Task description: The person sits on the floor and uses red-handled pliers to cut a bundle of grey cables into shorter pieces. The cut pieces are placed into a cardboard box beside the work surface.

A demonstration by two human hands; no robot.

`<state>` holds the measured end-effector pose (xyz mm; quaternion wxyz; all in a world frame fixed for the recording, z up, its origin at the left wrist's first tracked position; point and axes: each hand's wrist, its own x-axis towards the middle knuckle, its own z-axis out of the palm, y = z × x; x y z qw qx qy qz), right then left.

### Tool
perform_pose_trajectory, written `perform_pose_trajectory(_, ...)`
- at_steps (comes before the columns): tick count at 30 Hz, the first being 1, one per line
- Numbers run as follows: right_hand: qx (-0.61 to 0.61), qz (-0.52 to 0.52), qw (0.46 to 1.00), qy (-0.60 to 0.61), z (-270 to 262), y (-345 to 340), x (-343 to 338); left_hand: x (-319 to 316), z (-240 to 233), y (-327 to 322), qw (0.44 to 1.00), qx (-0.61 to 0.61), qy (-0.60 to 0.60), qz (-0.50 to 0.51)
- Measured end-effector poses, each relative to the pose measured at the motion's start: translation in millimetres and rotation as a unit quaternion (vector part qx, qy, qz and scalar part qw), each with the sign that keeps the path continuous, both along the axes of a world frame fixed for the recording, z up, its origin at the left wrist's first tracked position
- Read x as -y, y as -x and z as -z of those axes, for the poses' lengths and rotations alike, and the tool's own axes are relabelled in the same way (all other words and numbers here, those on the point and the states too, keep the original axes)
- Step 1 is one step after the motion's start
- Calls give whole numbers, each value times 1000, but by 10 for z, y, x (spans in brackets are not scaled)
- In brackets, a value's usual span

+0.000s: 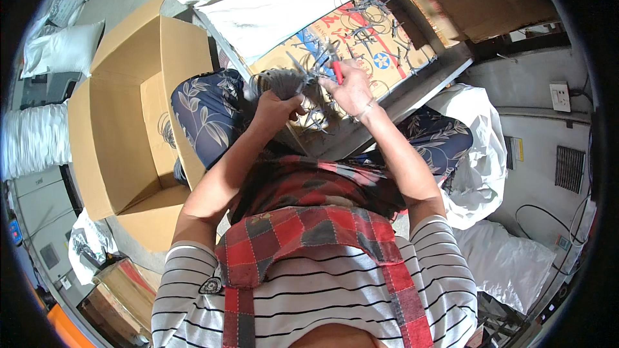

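Observation:
My left hand [278,111] is closed on a thick bundle of thin grey rings or cords [278,82], held over the near left edge of a flat printed cardboard sheet [387,75]. Close to its right, my right hand [350,87] grips a small hand tool with red handles [337,72]; its metal jaws point away from me, and its exact kind is hard to tell. Short grey offcuts and loops [370,14] lie scattered over the cardboard. More grey pieces sit below, between my two hands. The fingers of both hands are partly hidden.
An open cardboard box [130,140] stands at my left, with some coiled grey pieces [167,130] inside. White sheeting [275,0] covers the table's far left part. White plastic bags [476,154] lie at my right, near a wall with a socket [560,96]. A metal rim [425,96] edges the table.

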<state>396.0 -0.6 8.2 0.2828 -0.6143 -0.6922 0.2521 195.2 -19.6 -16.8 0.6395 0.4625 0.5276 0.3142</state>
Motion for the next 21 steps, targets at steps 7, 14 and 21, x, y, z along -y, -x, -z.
perform_pose_trajectory(7,-104,119,987,12,378,217,-83,145,-20,-35,996,-60,-37,61)
perform_pose_trajectory(14,-409,24,872,267,411,-417,-319,-47,-102,132,986,-76,-103,-108)
perform_pose_trajectory(21,-384,-177,836,350,-48,-241,-229,-649,-175,47,998,-20,-25,56)
